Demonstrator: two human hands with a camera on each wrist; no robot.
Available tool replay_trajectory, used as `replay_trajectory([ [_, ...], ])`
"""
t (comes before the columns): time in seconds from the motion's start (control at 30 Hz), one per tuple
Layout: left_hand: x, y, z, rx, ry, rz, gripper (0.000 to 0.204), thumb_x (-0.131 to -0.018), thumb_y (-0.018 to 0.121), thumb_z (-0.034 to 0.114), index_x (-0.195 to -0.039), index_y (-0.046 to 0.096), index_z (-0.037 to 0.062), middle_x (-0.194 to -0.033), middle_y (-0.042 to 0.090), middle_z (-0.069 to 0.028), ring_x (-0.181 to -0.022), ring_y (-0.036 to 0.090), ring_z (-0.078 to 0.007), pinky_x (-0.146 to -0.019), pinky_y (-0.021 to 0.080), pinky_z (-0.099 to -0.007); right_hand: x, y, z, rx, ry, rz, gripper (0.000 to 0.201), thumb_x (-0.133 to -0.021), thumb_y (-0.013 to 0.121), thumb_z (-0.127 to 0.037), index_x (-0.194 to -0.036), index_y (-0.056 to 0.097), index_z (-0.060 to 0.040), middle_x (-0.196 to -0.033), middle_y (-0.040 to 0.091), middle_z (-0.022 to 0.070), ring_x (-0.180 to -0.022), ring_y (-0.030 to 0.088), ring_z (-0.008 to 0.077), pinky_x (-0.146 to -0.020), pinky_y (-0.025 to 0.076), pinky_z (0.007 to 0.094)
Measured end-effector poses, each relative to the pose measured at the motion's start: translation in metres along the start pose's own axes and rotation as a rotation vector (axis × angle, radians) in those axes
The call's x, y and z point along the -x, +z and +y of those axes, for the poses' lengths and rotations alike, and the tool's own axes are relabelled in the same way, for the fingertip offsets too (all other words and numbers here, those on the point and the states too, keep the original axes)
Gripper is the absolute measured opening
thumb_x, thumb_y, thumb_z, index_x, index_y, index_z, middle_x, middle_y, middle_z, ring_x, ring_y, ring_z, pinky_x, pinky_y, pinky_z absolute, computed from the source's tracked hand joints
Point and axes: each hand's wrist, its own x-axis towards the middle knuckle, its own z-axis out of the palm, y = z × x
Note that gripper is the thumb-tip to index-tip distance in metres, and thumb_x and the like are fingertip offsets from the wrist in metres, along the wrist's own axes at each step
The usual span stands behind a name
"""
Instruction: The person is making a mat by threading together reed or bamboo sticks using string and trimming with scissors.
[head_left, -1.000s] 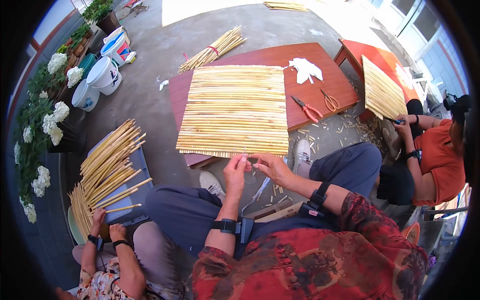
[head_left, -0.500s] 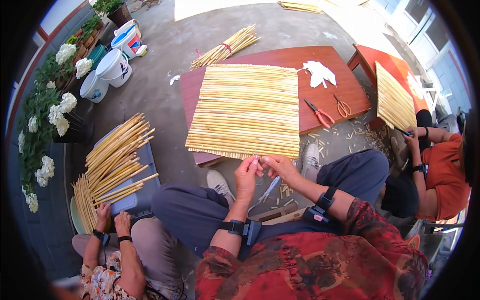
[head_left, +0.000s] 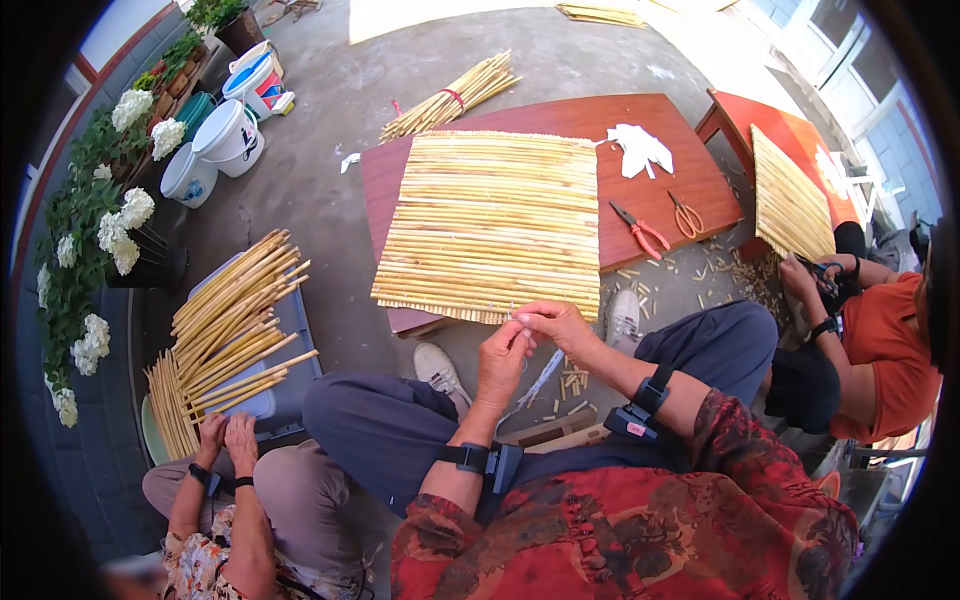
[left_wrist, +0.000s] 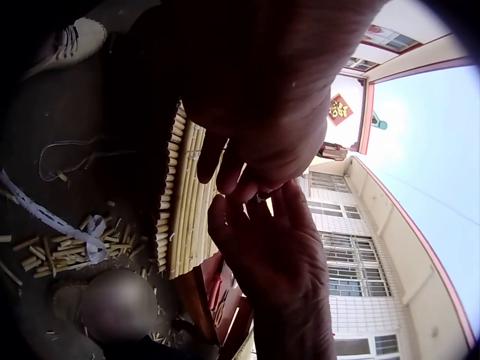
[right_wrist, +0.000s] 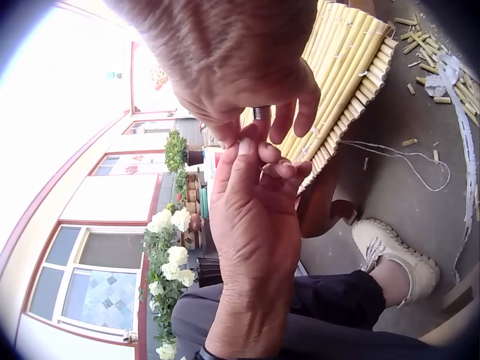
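Note:
A mat of pale reed sticks (head_left: 490,220) lies across a reddish-brown table (head_left: 570,112), its near edge hanging over the front. Just in front of that edge, my left hand (head_left: 502,358) and right hand (head_left: 558,328) meet with fingertips together. Thumb and fingers of both pinch a fine thread, mostly hidden between them. A loop of white thread (right_wrist: 409,154) hangs below the mat's edge in the right wrist view. On a finger of the right hand sits a dark ring (right_wrist: 261,113).
Red-handled pliers (head_left: 642,232), scissors (head_left: 685,214) and a white cloth (head_left: 638,149) lie on the table. Loose sticks (head_left: 235,325) rest on a grey-blue bin at left, beside a seated person. Another person at right handles a second mat (head_left: 790,195). Offcuts (head_left: 574,382) litter the floor.
The view has shifted leftward since a second ago. My hands, slightly apart then, have come together at the fingertips and sit a little lower from the mat's edge.

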Motion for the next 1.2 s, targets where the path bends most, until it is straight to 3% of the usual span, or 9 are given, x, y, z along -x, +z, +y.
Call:
replay_trajectory([
  [0.17, -0.002, -0.004, 0.001, -0.137, 0.081, -0.026, 0.015, -0.086, 0.052, 0.007, -0.097, 0.06, 0.0023, -0.066, 0.054, -0.0012, -0.057, 0.049, -0.0071, -0.053, 0.041, -0.0215, -0.005, -0.013, -0.013, 0.148, 0.207, -0.106, 0.025, -0.084, 0.059, -0.024, -0.098, 0.062, -0.0029, -0.083, 0.062, 0.0022, -0.071, 0.057, 0.0078, -0.066, 0.046, 0.0222],
  [0.33, -0.003, -0.001, -0.019, -0.062, 0.176, -0.079, 0.016, -0.086, 0.052, 0.008, -0.099, 0.06, 0.0025, -0.063, 0.052, -0.0008, -0.056, 0.048, -0.0068, -0.051, 0.04, -0.0215, -0.009, -0.012, -0.004, 0.073, -0.088, -0.065, 0.021, -0.087, 0.053, -0.02, -0.091, 0.063, -0.0016, -0.08, 0.061, 0.0028, -0.071, 0.056, 0.0095, -0.064, 0.046, 0.0235],
  [0.47, 0.0, -0.003, -0.016, 0.032, -0.031, -0.042, 0.015, -0.086, 0.052, 0.008, -0.098, 0.06, 0.0027, -0.062, 0.05, 0.0005, -0.054, 0.045, -0.006, -0.049, 0.039, -0.0206, -0.011, -0.013, 0.006, 0.231, -0.132, -0.102, 0.023, -0.088, 0.052, -0.02, -0.092, 0.062, -0.0001, -0.081, 0.062, 0.0041, -0.075, 0.058, 0.0116, -0.069, 0.047, 0.0242],
  [0.53, 0.0, -0.004, -0.009, -0.016, -0.012, -0.026, 0.016, -0.086, 0.052, 0.008, -0.099, 0.06, 0.003, -0.061, 0.049, 0.0009, -0.054, 0.044, -0.0057, -0.049, 0.038, -0.0203, 0.0, -0.004, -0.002, -0.093, 0.155, -0.011, 0.024, -0.088, 0.053, -0.022, -0.093, 0.061, -0.0004, -0.08, 0.061, 0.0043, -0.077, 0.058, 0.0122, -0.071, 0.047, 0.0241],
  [0.67, 0.001, 0.002, -0.008, -0.022, -0.025, -0.021, 0.018, -0.086, 0.052, 0.008, -0.102, 0.059, 0.0036, -0.061, 0.048, 0.0013, -0.053, 0.043, -0.0056, -0.049, 0.038, -0.0206, 0.004, -0.011, 0.002, -0.107, 0.216, -0.031, 0.023, -0.086, 0.056, -0.024, -0.094, 0.061, -0.0027, -0.081, 0.062, 0.0046, -0.077, 0.059, 0.0123, -0.071, 0.047, 0.0243],
  [0.93, -0.003, 0.0, -0.019, -0.02, -0.05, -0.143, 0.021, -0.086, 0.051, 0.008, -0.106, 0.058, 0.0025, -0.074, 0.057, -0.0021, -0.065, 0.051, -0.0077, -0.058, 0.041, -0.0207, 0.0, -0.014, 0.002, -0.134, -0.04, 0.115, 0.021, -0.086, 0.057, -0.02, -0.095, 0.061, -0.0011, -0.083, 0.062, 0.0027, -0.075, 0.059, 0.0112, -0.073, 0.048, 0.0242],
  [1.0, -0.008, -0.004, -0.027, -0.209, 0.263, 0.111, 0.02, -0.086, 0.051, 0.01, -0.103, 0.059, 0.0016, -0.079, 0.058, -0.0048, -0.073, 0.05, -0.0082, -0.066, 0.042, -0.0268, 0.0, -0.013, -0.007, -0.163, -0.066, 0.144, 0.02, -0.087, 0.054, -0.018, -0.095, 0.06, -0.0003, -0.081, 0.061, 0.003, -0.074, 0.059, 0.0117, -0.073, 0.048, 0.0243],
  [1.1, -0.015, -0.03, -0.044, 0.27, -0.412, 0.58, 0.032, -0.085, 0.056, 0.023, -0.106, 0.054, -0.0004, -0.096, 0.059, -0.0097, -0.093, 0.054, -0.022, -0.079, 0.042, -0.0346, -0.004, -0.019, -0.023, -0.224, -0.098, 0.153, 0.02, -0.089, 0.05, -0.016, -0.096, 0.058, 0.0008, -0.077, 0.059, 0.0033, -0.072, 0.059, 0.0125, -0.073, 0.048, 0.0244],
  [1.2, -0.023, -0.034, -0.054, 0.445, -0.82, 0.603, 0.045, -0.084, 0.057, 0.031, -0.115, 0.047, -0.0004, -0.105, 0.056, -0.0171, -0.101, 0.051, -0.0304, -0.082, 0.041, -0.0398, -0.006, -0.015, -0.032, -0.216, -0.133, 0.101, 0.02, -0.091, 0.047, -0.019, -0.097, 0.054, -0.0005, -0.065, 0.051, 0.0013, -0.068, 0.058, 0.0135, -0.071, 0.05, 0.027],
])
